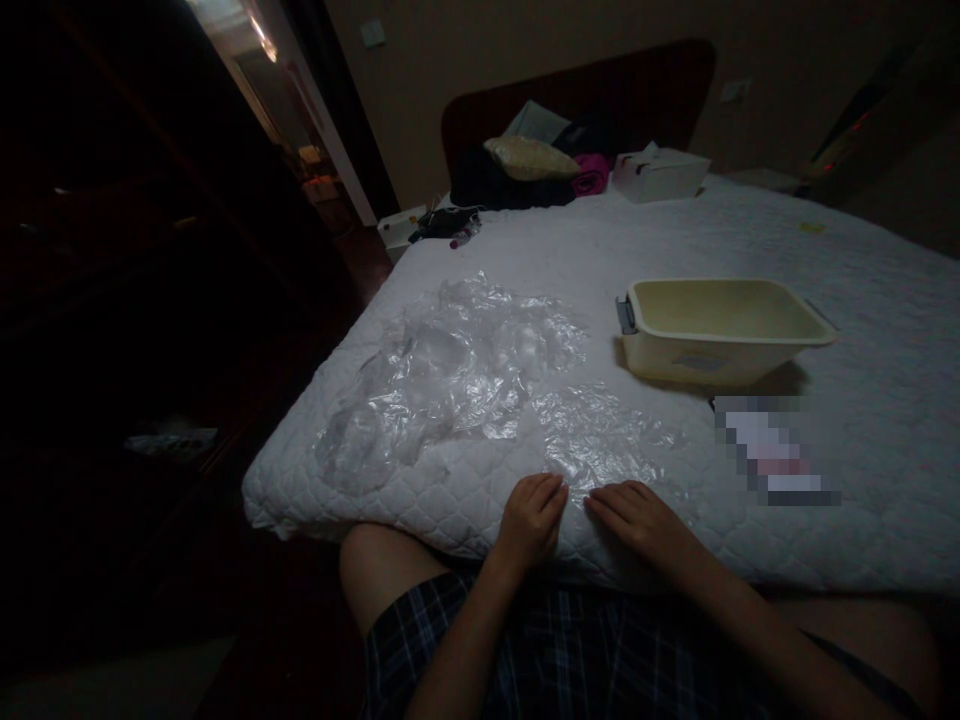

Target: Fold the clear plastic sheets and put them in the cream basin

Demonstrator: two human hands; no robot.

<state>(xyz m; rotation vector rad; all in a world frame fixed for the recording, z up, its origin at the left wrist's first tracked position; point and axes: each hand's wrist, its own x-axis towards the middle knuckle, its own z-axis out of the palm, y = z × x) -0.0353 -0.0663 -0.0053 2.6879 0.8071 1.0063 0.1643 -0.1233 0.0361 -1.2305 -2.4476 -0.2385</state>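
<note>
My left hand (531,515) is at the near edge of the bed, its fingers curled and closed on the near edge of a clear plastic bag (592,430). Just to its right, my right hand (636,512) points leftward with its fingers pressed together on the same edge. Its thumb is hidden beneath. The thin, wrinkled bag lies flattened ahead of both hands. Farther left, more crumpled clear plastic bags (457,360) spread over the quilted bedding.
A cream plastic tub (720,365) with grey side clips stands on the white bed (885,440) at right. A blurred-out flat object (772,450) lies before it. At the headboard (645,90) are a cushion (529,158), a white box (660,175) and dark cloth.
</note>
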